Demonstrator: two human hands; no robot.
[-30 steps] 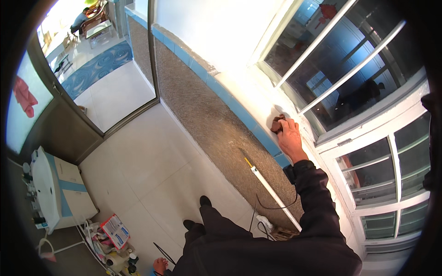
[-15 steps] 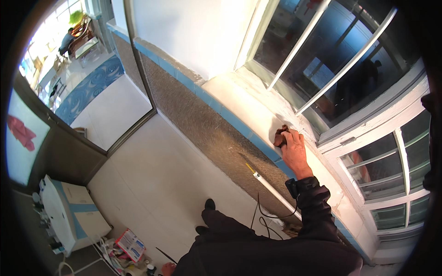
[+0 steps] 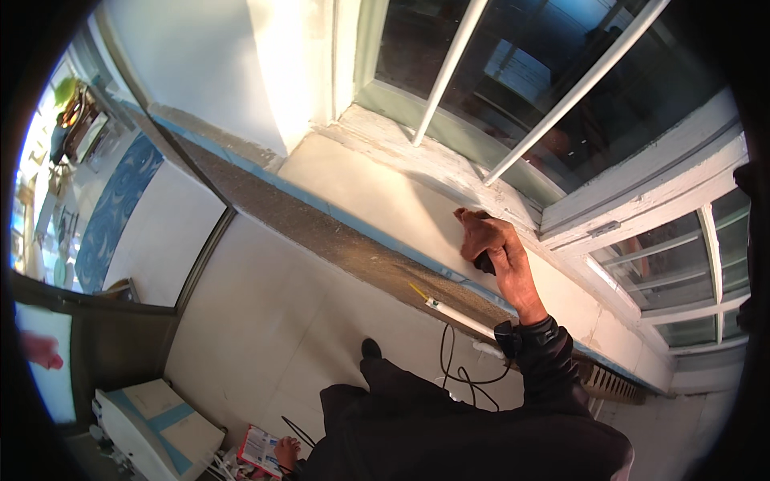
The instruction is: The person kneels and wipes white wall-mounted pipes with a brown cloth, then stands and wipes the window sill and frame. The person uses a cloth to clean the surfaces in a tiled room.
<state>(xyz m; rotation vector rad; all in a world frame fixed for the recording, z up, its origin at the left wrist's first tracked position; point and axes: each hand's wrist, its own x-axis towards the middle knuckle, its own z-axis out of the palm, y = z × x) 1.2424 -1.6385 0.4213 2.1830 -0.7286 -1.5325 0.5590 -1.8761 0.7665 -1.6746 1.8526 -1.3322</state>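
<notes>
My right hand (image 3: 507, 260) is closed around a crumpled reddish-brown cloth (image 3: 475, 232), part of it in dark shadow under the fingers. Cloth and hand are over the cream window sill (image 3: 353, 172), close to the white window frame. A black band with a small dark device (image 3: 507, 338) circles the right wrist. Low in the picture, my left hand (image 3: 286, 451) hangs beside my dark trousers, small and partly covered by the sleeve. Whether its fingers hold anything does not show; a thin black cord (image 3: 298, 431) runs close by it.
White bars (image 3: 453, 72) stand before the dark window panes, and an open casement (image 3: 674, 256) juts in at the right. Below the sill's blue edge lie a white tube (image 3: 461, 317) and black cable (image 3: 461, 377). A washbasin cabinet (image 3: 160, 425) stands lower left, near a doorway.
The view has swung, so the sill and window sit further left. My right hand has shifted along the sill and the cloth looks more bunched up. My left hand has come further into view.
</notes>
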